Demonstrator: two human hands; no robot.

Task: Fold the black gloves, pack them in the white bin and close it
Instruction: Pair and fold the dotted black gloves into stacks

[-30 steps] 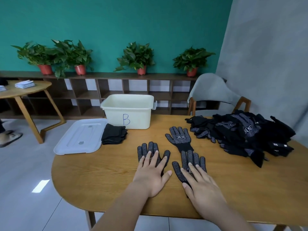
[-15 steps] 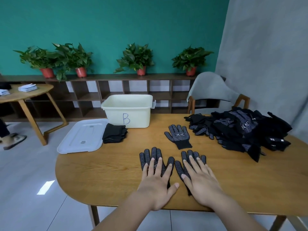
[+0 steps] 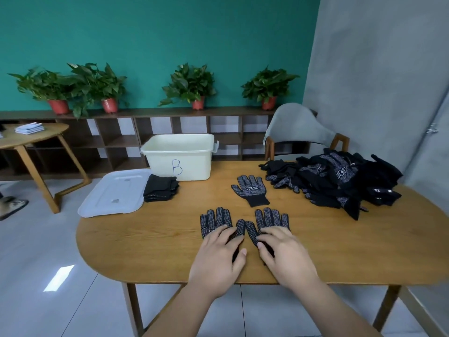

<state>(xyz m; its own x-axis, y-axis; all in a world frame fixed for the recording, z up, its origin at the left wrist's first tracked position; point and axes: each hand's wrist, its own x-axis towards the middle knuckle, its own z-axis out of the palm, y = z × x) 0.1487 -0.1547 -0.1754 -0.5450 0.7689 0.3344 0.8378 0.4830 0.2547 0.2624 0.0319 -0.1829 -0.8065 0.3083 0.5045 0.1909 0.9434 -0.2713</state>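
1. Hands: the left hand (image 3: 218, 259) and the right hand (image 3: 286, 256) lie apart, side by side. Each rests with bent fingers on the cuff end of a dotted black glove. Whether they pinch the cloth or only press it cannot be told.
2. Task items: the left glove (image 3: 215, 222) and right glove (image 3: 272, 220) lie flat near the front edge, thumbs almost touching. A third glove (image 3: 251, 189) lies beyond them, and the unfolded pile (image 3: 340, 181) is at right. A folded stack (image 3: 160, 188) sits between the lid (image 3: 114, 193) and the open white bin (image 3: 178, 156), which is marked "B".
3. Likely faults: limp knit may bunch or skew if the hands draw unevenly, giving a crooked fold. A pull toward the body could drag a cuff over the near edge.
4. Surface and room: a rounded wooden table (image 3: 145, 246) on a tiled floor (image 3: 36, 251). Behind it are a grey chair (image 3: 298, 130), a low shelf unit (image 3: 116, 142) bearing potted plants (image 3: 189, 83), a teal wall (image 3: 170, 32) and a second table (image 3: 31, 137).
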